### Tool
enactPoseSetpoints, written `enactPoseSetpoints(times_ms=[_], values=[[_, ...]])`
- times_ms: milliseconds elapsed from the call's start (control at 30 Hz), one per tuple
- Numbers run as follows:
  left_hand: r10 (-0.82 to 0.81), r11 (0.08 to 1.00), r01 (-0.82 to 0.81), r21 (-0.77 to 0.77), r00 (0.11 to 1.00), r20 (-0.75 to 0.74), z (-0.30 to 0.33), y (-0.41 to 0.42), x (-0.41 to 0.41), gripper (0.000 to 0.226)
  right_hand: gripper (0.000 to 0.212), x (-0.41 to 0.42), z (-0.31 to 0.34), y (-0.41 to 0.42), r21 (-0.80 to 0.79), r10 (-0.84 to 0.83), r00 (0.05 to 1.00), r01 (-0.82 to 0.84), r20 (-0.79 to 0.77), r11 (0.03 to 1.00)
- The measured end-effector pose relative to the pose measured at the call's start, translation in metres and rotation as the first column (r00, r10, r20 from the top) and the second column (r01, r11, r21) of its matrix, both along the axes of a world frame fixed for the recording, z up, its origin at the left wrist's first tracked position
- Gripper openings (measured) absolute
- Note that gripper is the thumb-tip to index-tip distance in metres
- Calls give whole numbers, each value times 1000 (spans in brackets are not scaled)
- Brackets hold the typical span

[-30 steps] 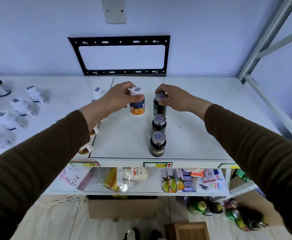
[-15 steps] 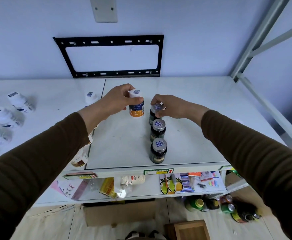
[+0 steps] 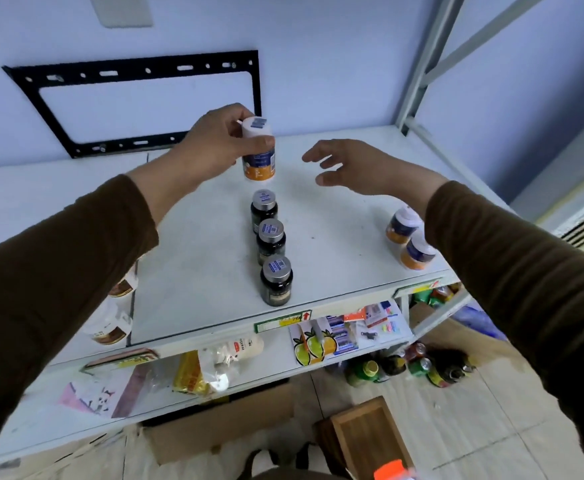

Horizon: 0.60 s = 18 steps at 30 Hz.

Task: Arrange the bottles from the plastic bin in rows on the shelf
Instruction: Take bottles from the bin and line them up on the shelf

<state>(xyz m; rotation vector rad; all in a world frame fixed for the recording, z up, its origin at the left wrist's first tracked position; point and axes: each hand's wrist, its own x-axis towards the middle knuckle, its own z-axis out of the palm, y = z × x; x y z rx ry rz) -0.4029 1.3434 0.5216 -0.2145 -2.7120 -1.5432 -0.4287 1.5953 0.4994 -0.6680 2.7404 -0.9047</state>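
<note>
White bottle upright, cap up, gripped by left hand, right hand empty, fingers spread

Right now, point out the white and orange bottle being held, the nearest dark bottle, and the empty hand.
white and orange bottle (image 3: pixel 259 164): head view, label.
nearest dark bottle (image 3: pixel 276 284): head view, body.
right hand (image 3: pixel 351 164): head view, back.

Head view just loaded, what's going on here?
A person is lining bottles up on the white shelf. The left hand holds a white-and-orange bottle behind a row of three dark bottles. The right hand hovers open, holding nothing. Two more white-and-orange bottles stand near the shelf's right edge.
</note>
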Motion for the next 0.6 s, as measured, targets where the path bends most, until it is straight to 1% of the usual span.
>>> enactPoseSetpoints(times_ms=[200,367,433,500,600], values=[[-97,995,97,3,995,-13,7,66,-9,40,33,19,12,59,48,-54,998,56,-39,997],[-126,992,126,2,990,57,-6,126,-15,41,31,25,12,108,95,-45,998,50,-52,994],[-120,993,120,2,989,83,-12,134,-18,41,30,28,9,112,112,-30,998,35,-47,993],[-132,991,134,-18,986,107,-18,174,-25,41,30,32,9,148,99,-68,997,72,-46,992],[-128,991,130,-11,985,120,-32,190,-33,41,29,34,3,160,95,-78,996,81,-39,992]])
